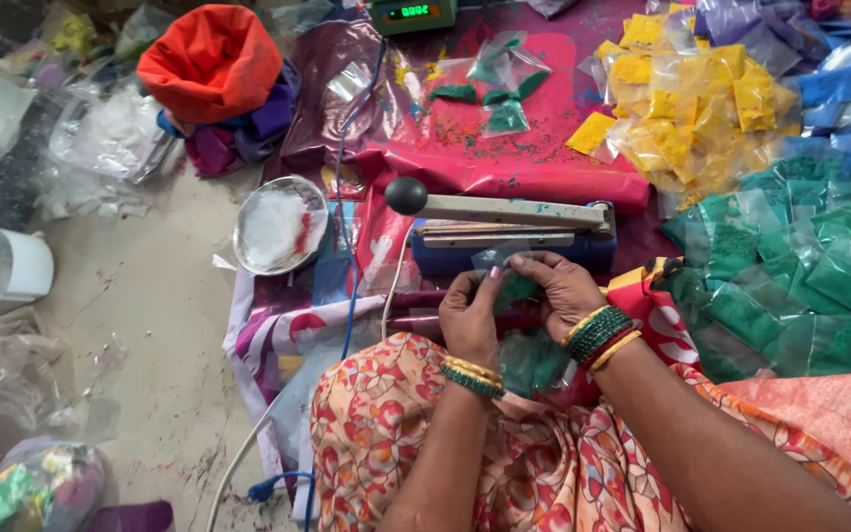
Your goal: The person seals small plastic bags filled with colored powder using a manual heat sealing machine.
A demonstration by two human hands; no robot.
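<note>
Small clear plastic pouch of green powder point(516, 288), pinched at its top edge between left hand point(472, 317) and right hand point(565, 292), just before blue heat sealer point(514, 236). Light, limp, slippery, probably spill-prone; best gripped at empty upper film.

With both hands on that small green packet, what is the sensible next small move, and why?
Probably slide the green packet, pinched by left hand and right hand, forward between the bars of the heat sealer: the sealer sits just ahead, its arm raised.
</note>
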